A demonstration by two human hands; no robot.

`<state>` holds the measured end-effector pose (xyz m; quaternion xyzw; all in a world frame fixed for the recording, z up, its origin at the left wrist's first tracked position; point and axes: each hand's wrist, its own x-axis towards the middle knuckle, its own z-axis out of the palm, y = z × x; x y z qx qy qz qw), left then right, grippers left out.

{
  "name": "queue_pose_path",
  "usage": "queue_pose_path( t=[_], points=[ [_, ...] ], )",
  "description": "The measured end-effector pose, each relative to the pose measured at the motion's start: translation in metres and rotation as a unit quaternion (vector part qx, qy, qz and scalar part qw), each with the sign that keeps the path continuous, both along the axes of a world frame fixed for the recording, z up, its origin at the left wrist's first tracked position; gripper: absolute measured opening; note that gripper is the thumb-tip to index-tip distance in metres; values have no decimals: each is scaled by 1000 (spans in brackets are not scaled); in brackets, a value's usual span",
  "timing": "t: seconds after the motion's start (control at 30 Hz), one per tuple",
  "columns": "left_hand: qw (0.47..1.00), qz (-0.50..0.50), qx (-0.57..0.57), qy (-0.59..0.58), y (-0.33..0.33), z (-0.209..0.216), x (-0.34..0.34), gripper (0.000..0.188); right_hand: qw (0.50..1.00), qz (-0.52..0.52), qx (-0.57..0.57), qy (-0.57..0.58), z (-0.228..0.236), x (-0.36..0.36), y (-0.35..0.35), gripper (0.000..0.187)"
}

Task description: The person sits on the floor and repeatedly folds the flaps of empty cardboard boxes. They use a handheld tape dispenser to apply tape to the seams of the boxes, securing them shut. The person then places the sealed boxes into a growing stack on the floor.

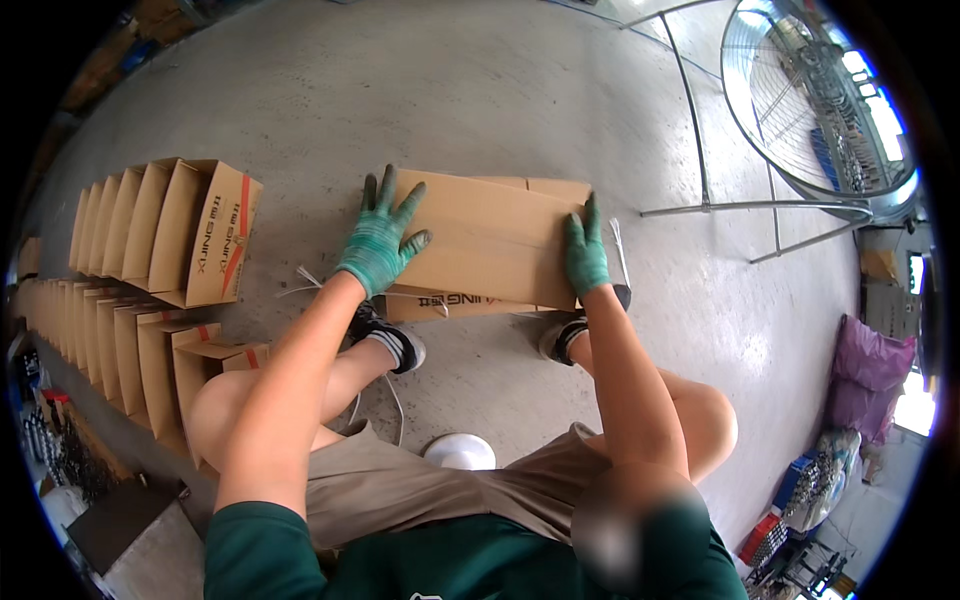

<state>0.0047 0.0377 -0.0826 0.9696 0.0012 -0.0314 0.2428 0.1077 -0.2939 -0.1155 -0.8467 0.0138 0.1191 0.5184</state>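
Note:
A brown flattened cardboard carton [490, 235] lies at a slight tilt on top of another printed carton [455, 304], between my feet. My left hand [385, 235], in a green glove, rests at its left end with the fingers spread. At the right end, my right hand [588, 250], gloved alike, lies along the edge with its fingers stretched out and thumb over the top. White string [618, 245] sticks out beside my right hand, and more string [303, 285] lies left of the stack. The undersides of both cartons are hidden.
Rows of opened cartons [215, 235] stand on the floor at the left. A large fan [815, 110] on a metal stand occupies the far right. Purple sacks [872, 375] lie along the right side. Beneath me is a round white seat [460, 452].

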Motion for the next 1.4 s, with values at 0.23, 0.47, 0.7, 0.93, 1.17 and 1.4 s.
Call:
queue_pose_path(
  t=[0.23,0.47,0.7,0.93,1.17,1.4],
  points=[
    [821,268,-499,64,34,-42,5,81,953,-125,213,176,9,-19,2,78],
    [671,230,-661,244,116,120,-19,100,902,115,415,-20,60,14,6,41],
    [835,356,-383,169,193,89,-77,52,899,258,339,-98,138,-32,119,60],
    [760,527,-378,50,305,-75,-235,42,920,324,222,-17,124,-39,143,57],
    [817,543,-12,-193,244,-120,-257,78,945,302,121,43,75,-29,77,40],
    [897,257,222,283,192,-25,-183,62,949,316,-7,10,59,-51,38,27]
  ],
)
